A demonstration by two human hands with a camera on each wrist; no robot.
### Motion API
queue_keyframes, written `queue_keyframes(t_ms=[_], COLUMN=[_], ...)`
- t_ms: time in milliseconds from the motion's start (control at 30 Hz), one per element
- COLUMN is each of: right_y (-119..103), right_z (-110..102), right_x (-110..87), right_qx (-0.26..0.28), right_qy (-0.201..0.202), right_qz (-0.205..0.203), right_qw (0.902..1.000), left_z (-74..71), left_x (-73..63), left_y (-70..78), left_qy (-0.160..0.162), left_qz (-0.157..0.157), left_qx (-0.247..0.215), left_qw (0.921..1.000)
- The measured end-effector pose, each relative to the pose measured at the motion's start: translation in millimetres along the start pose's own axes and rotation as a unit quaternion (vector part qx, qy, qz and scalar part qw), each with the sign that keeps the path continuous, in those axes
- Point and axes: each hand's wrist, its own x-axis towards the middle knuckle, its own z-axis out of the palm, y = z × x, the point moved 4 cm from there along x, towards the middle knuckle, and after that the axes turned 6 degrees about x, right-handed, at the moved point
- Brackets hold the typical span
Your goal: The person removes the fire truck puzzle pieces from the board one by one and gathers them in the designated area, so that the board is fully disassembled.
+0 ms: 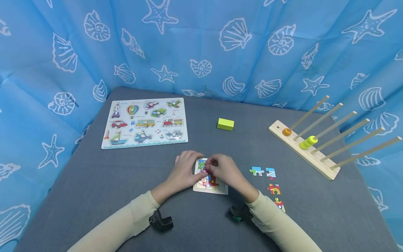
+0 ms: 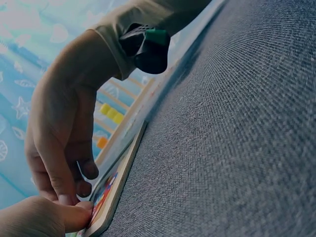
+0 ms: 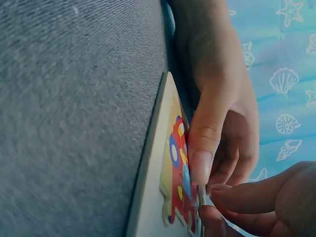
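A small jigsaw puzzle board (image 1: pixel 220 191) with a pale wooden rim lies in front of me, partly filled with colourful pieces. My left hand (image 1: pixel 182 171) holds it at the left side, the thumb lying over the pieces and the fingers bent near the upper edge. From the right, my right hand (image 1: pixel 227 170) reaches over the board and pinches a puzzle piece (image 3: pixel 202 194), seen nearly edge-on in the right wrist view. Its picture is mostly hidden by the fingers. Several loose puzzle pieces (image 1: pixel 274 189) lie right of the board, the nearest one partly covered by the right sleeve.
A peg puzzle (image 1: pixel 145 123) with vehicle shapes lies at the back left. Behind the board sits a yellow-green block (image 1: pixel 225 124). On the right stands a wooden rack (image 1: pixel 305 150) with upright rods and a few beads. A blue shell-print curtain (image 1: pixel 201 45) hangs behind the grey table.
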Motion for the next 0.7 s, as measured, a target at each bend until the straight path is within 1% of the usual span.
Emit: queue_keyframes(t_ms=[67,133,367,567,700], right_y=[-0.5,-0.4,0.1,1.3,1.0], right_z=[0.4,1.0,1.9,5.6,5.5], right_x=[-1.1,-1.6,-0.5,1.4,1.8], right_qx=[0.02,0.024,-0.031,-0.049,-0.045], right_qy=[-0.001,0.001,0.032,0.024,0.027], right_qz=[0.011,0.015,0.008,0.017,0.022], right_qw=[0.9997,0.9996,0.999,0.9983,0.9984], left_z=[0.1,-0.2,-2.6,-3.4,-3.2], left_x=[0.0,0.1,-0.1,-0.7,-0.7], left_y=[-0.1,0.2,1.9,1.8,1.9], left_qy=[0.003,0.005,0.001,-0.002,-0.005], left_qz=[0.002,0.003,0.003,-0.004,-0.005], left_qx=[-0.001,0.0,0.002,-0.004,-0.006], left_qw=[1.0,1.0,1.0,1.0,1.0])
